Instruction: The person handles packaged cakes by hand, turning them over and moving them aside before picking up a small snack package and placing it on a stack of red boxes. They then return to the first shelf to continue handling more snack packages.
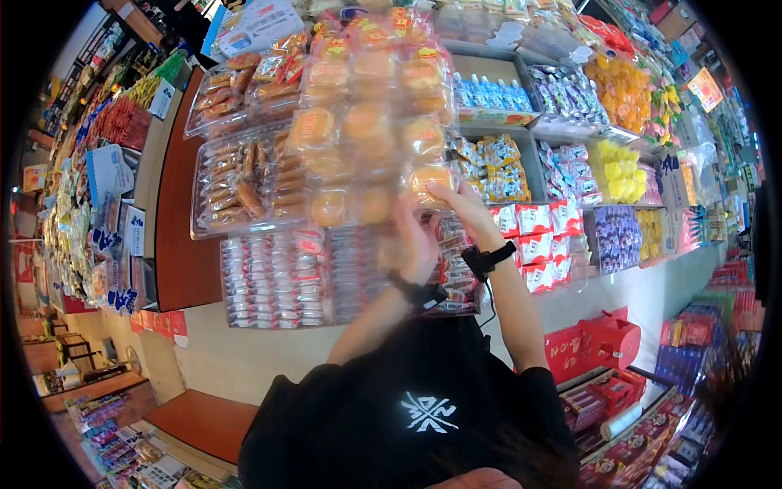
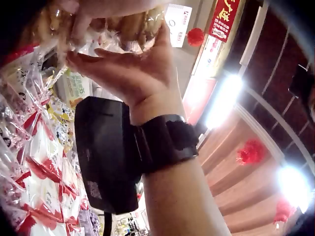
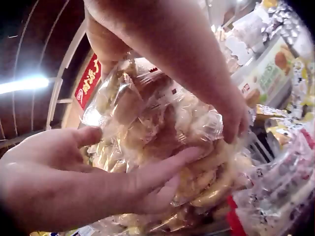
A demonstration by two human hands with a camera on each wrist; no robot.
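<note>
Stacked clear packs of round golden cakes (image 1: 366, 130) with red print fill the middle of the head view. At their near right corner my right hand (image 1: 468, 213) grips a cake pack (image 1: 429, 181), thumb on top; its curled fingers (image 3: 236, 123) show in the right wrist view. Blurred in the head view, my left hand (image 1: 415, 240) is beside it at the stack's near edge. The right wrist view shows that left hand (image 3: 123, 184) with fingers nearly straight against the crinkled wrap. Each wrist wears a black strapped device.
Packs of brown sticks (image 1: 236, 187) lie left of the cakes. In front are rows of small white wrapped packets (image 1: 273, 281). To the right stand red-and-white packets (image 1: 538, 248), yellow packets (image 1: 505, 167) and trays of blue bottles (image 1: 493, 98). A brown ledge (image 1: 191, 196) runs along the left.
</note>
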